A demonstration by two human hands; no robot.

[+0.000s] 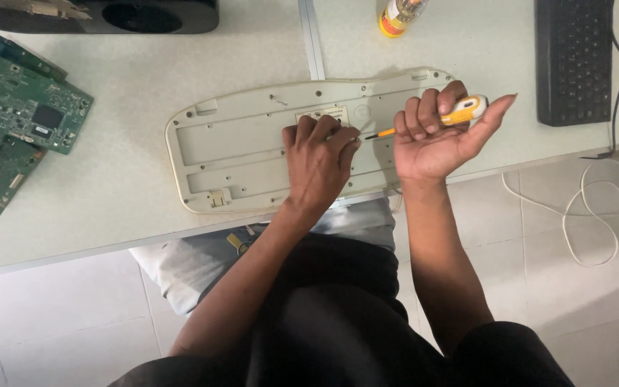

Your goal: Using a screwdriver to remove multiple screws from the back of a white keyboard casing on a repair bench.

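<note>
Two hands work an upturned cream plastic keyboard shell on the pale tabletop: left hand pressing flat, right hand curled around a yellow-and-white screwdriver; the shell looks light, stiff, best held by its edges.

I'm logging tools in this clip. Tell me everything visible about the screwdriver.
The screwdriver has a chunky plastic-looking yellow and white handle and a thin dark shaft with an orange collar. It lies nearly level, tip pointing left over the upturned cream keyboard shell. The right hand wraps its handle, palm up; the left hand rests at the tip, hiding the point.
</note>
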